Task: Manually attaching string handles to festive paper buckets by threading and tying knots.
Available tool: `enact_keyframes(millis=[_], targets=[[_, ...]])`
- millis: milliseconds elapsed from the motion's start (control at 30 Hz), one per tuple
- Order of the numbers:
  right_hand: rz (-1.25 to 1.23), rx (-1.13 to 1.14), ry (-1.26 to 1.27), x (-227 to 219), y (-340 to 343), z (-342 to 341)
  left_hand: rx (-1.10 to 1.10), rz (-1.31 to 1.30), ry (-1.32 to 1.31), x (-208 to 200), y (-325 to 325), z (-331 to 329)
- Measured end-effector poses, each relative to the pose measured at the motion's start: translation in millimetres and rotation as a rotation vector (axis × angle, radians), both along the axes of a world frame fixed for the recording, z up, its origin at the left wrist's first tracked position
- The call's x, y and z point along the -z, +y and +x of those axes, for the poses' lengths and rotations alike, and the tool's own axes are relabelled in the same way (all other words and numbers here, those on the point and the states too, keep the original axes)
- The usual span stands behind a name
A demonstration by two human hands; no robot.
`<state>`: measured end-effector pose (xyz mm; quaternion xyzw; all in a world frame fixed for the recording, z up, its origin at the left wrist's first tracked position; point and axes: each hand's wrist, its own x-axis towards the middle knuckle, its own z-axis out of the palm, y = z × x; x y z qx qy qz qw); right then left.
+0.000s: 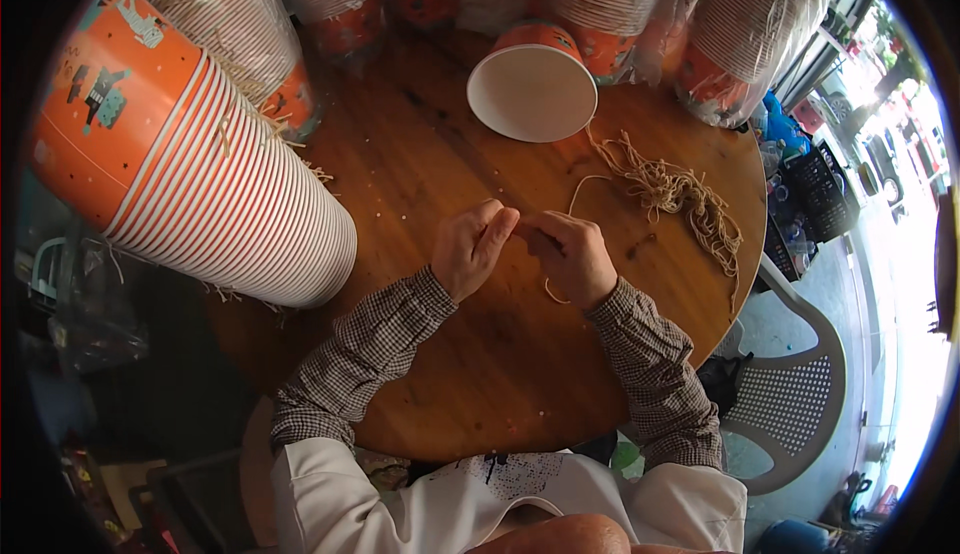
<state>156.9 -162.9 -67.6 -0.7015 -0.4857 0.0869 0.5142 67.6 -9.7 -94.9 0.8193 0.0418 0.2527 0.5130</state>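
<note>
Both my hands are closed above the middle of the round wooden table (480,384), fingertips nearly meeting. My right hand (575,259) grips a tan string (556,296); one strand enters it from the far side and a short piece curls out below. The fingers of my left hand (470,251) are curled with the thumb on top, and whatever they pinch is hidden. A loose tangle of the same string (670,189) lies to the right. Beyond my hands, a single orange paper tub (532,94) shows its white inside, its mouth tilted toward me.
At the left leans a tall nested stack of orange paper tubs (240,184), with straw-like strands beside it. Several plastic-wrapped stacks (750,34) line the far edge. A grey plastic chair (790,394) and black crates (825,194) stand to the right.
</note>
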Motion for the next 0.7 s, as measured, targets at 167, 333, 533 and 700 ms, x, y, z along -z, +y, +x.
enact_keyframes(millis=[167,333,533,700], targets=[[-0.066,0.026,0.033,0,3,-1,-0.09,0.144,-0.1,-4,-4,1],[-0.094,0.113,0.271,-1,2,6,-0.041,0.205,-0.195,0,-7,4],[-0.054,0.062,0.227,5,-1,18,-0.032,0.249,-0.248,7,-4,9],[-0.156,0.036,0.388,9,-3,29,-0.019,0.364,-0.278,3,-4,15]])
